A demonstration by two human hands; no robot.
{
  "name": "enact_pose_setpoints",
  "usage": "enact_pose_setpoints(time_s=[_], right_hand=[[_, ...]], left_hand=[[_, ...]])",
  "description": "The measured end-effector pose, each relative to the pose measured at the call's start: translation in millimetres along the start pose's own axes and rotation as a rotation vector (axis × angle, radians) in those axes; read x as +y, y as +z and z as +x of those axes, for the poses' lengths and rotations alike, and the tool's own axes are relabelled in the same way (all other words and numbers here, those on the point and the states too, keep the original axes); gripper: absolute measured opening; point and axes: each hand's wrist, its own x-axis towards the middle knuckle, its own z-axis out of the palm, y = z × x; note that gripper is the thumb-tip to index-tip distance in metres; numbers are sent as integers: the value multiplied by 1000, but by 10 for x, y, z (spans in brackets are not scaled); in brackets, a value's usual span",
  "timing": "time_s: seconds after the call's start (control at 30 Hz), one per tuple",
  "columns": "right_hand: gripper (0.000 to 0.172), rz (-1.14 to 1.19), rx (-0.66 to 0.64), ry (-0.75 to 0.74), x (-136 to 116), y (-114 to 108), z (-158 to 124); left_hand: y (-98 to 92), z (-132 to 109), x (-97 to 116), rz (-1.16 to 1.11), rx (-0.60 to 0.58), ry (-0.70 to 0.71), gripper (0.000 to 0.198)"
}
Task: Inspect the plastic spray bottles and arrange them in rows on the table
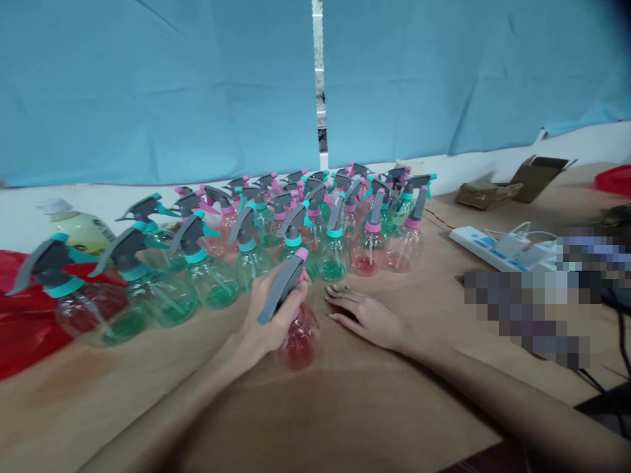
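Observation:
My left hand (269,309) is wrapped round the neck of a pink see-through spray bottle (298,341) with a grey trigger head and a pink collar; the bottle stands on the brown table (345,407). My right hand (362,314) lies flat on the table just right of that bottle, fingers stretched out, holding nothing. Right behind both hands stands a crowd of several pink and green spray bottles (335,253) with grey triggers.
A red plastic bag (20,328) lies at the left edge, with a pale yellow bottle (79,226) behind it. A white power strip (497,246) with plugs and cables lies at the right, cardboard pieces (535,177) beyond it. A blue cloth (197,85) hangs behind.

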Motion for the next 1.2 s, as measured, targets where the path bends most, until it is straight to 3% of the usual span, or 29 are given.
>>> enact_pose_setpoints(time_s=[0.17,0.47,0.67,0.77,0.83,0.97,1.2], right_hand=[[44,-26,-15,4,-20,-3,-2],[53,-8,-32,45,-129,-20,-19],[59,124,-146,109,-374,-174,-184],[72,190,-169,209,-549,-289,-223],[79,220,-136,239,-681,-346,-189],[75,270,-18,228,-963,-387,-48],[71,234,169,269,-1232,-224,127]], left_hand=[[2,-4,12,15,20,46,15],[13,-28,-17,-1,-9,-22,26],[8,-21,42,34,0,-24,26],[14,-16,35,40,10,-16,28],[29,-15,10,19,20,7,26],[78,-36,-15,-45,11,48,29],[114,-89,132,-89,-69,11,39]])
